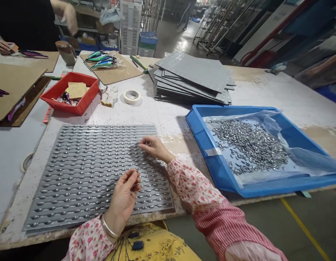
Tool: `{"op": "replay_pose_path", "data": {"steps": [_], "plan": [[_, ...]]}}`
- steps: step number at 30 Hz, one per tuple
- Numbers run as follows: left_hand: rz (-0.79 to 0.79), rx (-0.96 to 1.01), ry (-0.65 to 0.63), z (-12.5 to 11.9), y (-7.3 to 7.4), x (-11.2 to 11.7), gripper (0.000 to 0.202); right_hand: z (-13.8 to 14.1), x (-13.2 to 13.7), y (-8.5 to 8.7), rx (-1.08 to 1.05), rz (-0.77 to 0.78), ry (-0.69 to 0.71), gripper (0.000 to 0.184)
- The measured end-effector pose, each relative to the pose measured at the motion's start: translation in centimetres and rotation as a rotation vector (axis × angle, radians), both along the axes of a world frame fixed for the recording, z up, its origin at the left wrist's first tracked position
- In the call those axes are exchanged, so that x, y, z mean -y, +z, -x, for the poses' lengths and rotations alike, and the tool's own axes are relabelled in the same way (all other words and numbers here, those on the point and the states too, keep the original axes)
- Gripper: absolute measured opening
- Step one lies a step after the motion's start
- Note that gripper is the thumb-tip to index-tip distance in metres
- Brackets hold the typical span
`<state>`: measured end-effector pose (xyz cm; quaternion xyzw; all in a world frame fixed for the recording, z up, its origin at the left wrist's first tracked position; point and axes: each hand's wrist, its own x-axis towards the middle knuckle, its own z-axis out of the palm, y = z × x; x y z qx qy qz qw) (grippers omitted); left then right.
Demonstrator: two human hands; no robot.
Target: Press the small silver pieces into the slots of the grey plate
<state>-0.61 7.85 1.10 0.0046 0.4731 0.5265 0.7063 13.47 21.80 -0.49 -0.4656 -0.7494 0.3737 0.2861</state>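
A grey ridged board (83, 170) lies on the table before me, with rows of small shiny silver teardrop-shaped pieces set along its ridges. My right hand (155, 148) is over the board's upper right part, thumb and fingertips pinched together; whatever lies between them is too small to name. Lower down, above the board's front middle, my left hand (126, 195) is closed with its fingers curled in and the thumb pressed to them. Its contents, if any, are hidden. To the right stands a blue tray (208, 154) holding a pile of loose silver pieces (255, 145) on plastic sheeting.
Behind the tray is a stack of grey boards (195, 74). A tape roll (131, 97), a red bin (83, 105) with scraps, and fishing lures (102, 59) on cardboard lie farther back. Another person's hand (70, 16) shows at upper left, beside a metal cup (65, 52).
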Motion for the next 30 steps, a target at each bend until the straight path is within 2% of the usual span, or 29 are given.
{"op": "replay_pose_path", "data": {"steps": [3, 5, 7, 9, 12, 15, 18, 20, 25, 30], "plan": [[-0.012, -0.008, 0.037, 0.0, -0.1, 0.0, 0.019, -0.1, 3.3, 1.6, -0.213, 0.197, 0.295, 0.020], [-0.026, 0.004, 0.059, -0.2, -0.2, -0.1, 0.017, 0.2, 5.3, 2.0, -0.326, 0.286, 0.337, 0.023], [-0.042, 0.018, 0.063, -0.3, -0.1, -0.2, 0.013, 0.4, 6.3, 1.9, -0.432, 0.355, 0.266, 0.024], [-0.057, 0.028, 0.055, -0.5, 0.2, -0.4, 0.012, 0.3, 6.2, 1.5, -0.531, 0.400, 0.170, 0.024], [-0.040, 0.032, -0.003, -0.5, 0.7, -0.5, 0.021, -0.9, 3.8, 0.7, -0.606, 0.306, -0.017, 0.020], [0.033, 0.024, -0.073, -0.4, 0.9, -0.4, 0.022, -2.7, 0.5, 0.0, -0.386, 0.103, -0.152, 0.010], [0.053, 0.059, -0.096, -0.2, 0.7, -0.2, 0.017, -3.6, -1.9, -0.9, -0.011, -0.061, -0.142, 0.009], [0.021, 0.106, -0.114, -0.1, 0.5, -0.1, 0.016, -3.5, -2.5, -1.4, 0.151, -0.080, -0.110, 0.010], [0.021, 0.061, -0.117, 0.1, 0.6, -0.2, 0.023, -2.6, -3.0, -1.9, 0.261, -0.084, -0.094, 0.003], [0.042, -0.046, -0.135, 0.2, -0.6, -0.2, 0.010, -2.0, -3.5, -1.4, 0.330, -0.125, -0.092, 0.004]]}}
